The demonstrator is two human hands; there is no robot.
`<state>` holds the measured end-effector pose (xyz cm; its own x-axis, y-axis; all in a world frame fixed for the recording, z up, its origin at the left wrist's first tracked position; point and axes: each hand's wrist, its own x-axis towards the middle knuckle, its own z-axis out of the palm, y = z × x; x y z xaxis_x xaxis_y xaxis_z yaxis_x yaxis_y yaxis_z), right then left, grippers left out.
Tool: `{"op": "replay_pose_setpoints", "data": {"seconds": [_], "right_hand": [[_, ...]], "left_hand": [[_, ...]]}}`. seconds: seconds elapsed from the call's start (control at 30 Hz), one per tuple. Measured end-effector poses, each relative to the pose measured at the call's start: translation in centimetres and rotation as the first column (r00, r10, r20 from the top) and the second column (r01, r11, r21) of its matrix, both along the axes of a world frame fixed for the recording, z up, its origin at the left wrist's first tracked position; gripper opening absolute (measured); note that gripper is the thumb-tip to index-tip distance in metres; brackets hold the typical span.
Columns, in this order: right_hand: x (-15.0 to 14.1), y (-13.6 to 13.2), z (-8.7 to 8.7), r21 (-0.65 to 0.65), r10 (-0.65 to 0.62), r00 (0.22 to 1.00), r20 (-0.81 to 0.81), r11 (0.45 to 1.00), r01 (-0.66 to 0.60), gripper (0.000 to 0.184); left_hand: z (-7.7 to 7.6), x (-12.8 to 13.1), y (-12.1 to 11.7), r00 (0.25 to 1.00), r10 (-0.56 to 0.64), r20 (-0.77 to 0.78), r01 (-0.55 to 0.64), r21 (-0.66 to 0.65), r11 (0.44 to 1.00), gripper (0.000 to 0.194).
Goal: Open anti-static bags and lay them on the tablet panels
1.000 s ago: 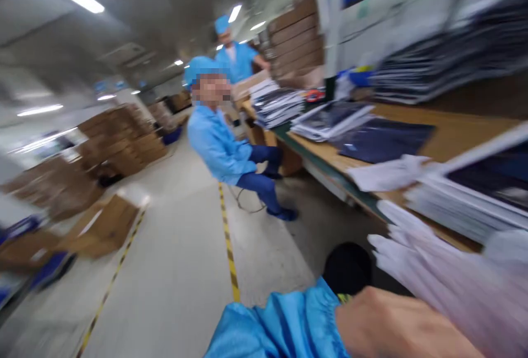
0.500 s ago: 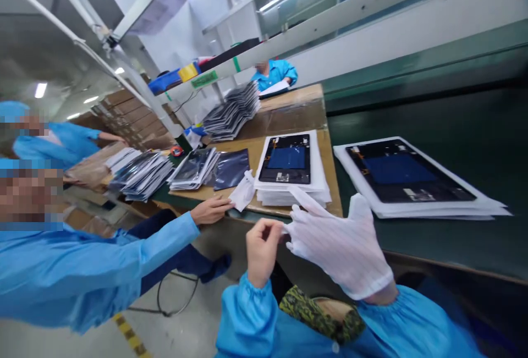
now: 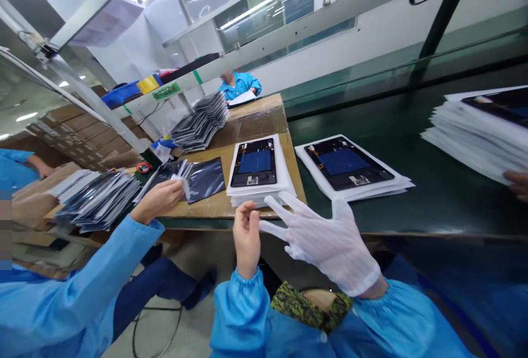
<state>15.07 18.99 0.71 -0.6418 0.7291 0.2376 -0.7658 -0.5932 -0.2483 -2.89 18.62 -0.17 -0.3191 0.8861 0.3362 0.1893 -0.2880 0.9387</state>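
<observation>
My right hand (image 3: 330, 242) wears a thin white striped glove, its fingers spread and holding nothing. My bare left hand (image 3: 247, 240) is beside it, fingers curled, with the thumb against the tip of one glove finger (image 3: 273, 230); the exact grip is partly hidden. Beyond my hands a dark tablet-like panel with a blue middle (image 3: 254, 161) lies on a stack of white sheets (image 3: 284, 174). A similar panel (image 3: 348, 161) rests on another white stack (image 3: 396, 183) to the right. Neither hand touches the panels.
At left, a co-worker's hand (image 3: 163, 198) holds something white. Dark sleeves (image 3: 206, 179) and piles of dark and white sheets (image 3: 101, 198) lie nearby. Another person's hand (image 3: 517, 185) is at a thick white stack (image 3: 466, 138) on the right. A further co-worker (image 3: 241, 86) sits behind.
My view has turned right, bringing the thick stack and another person's hand into sight. The glove's fingers are now more spread. The co-worker's hand has lifted the white item leftward.
</observation>
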Motion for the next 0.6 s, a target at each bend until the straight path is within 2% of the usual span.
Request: {"op": "replay_pose_setpoints", "data": {"seconds": [0.07, 0.13, 0.17, 0.23, 0.33, 0.43, 0.47, 0.53, 0.6], "right_hand": [[0.8, -0.1, 0.5, -0.083, -0.031, 0.998, -0.052, 0.996, 0.026, 0.092], [1.5, -0.2, 0.7, -0.103, -0.063, 0.996, -0.063, 0.993, 0.056, 0.091], [1.8, -0.3, 0.8, -0.108, -0.070, 0.996, -0.061, 0.992, 0.063, 0.090], [2.3, -0.4, 0.9, -0.123, -0.084, 0.994, -0.070, 0.990, 0.075, 0.089], [2.8, -0.5, 0.7, -0.159, -0.136, 0.986, -0.098, 0.980, 0.119, 0.084], [3.2, -0.4, 0.4, -0.200, -0.185, 0.977, -0.104, 0.966, 0.162, 0.081], [3.2, -0.3, 0.3, -0.209, -0.200, 0.974, -0.105, 0.962, 0.174, 0.080], [3.2, -0.2, 0.3, -0.212, -0.253, 0.963, -0.093, 0.950, 0.229, 0.073], [3.1, -0.1, 0.3, -0.183, -0.376, 0.927, -0.012, 0.912, 0.367, 0.063]], "left_hand": [[-1.0, 0.6, -0.6, 0.984, -0.160, -0.076, 0.152, -0.105, 0.983, 0.023], [-1.8, 1.3, -1.3, 0.932, -0.342, -0.124, 0.309, -0.227, 0.924, 0.020], [-2.0, 1.6, -1.6, 0.913, -0.388, -0.123, 0.348, -0.260, 0.901, 0.018], [-2.4, 1.8, -1.6, 0.939, -0.325, -0.114, 0.296, -0.212, 0.931, 0.020], [-2.3, 1.6, -1.1, 0.984, -0.105, -0.147, 0.099, -0.048, 0.994, 0.024], [-2.1, 2.9, -1.7, 0.950, 0.101, -0.295, -0.060, 0.145, 0.988, 0.014], [-2.1, 3.9, -2.3, 0.926, 0.146, -0.349, -0.063, 0.239, 0.969, 0.013], [-2.5, 6.3, -4.0, 0.871, 0.133, -0.473, 0.078, 0.401, 0.913, 0.018], [-3.0, 8.7, -5.4, 0.774, 0.007, -0.633, 0.324, 0.406, 0.854, 0.024]]}}
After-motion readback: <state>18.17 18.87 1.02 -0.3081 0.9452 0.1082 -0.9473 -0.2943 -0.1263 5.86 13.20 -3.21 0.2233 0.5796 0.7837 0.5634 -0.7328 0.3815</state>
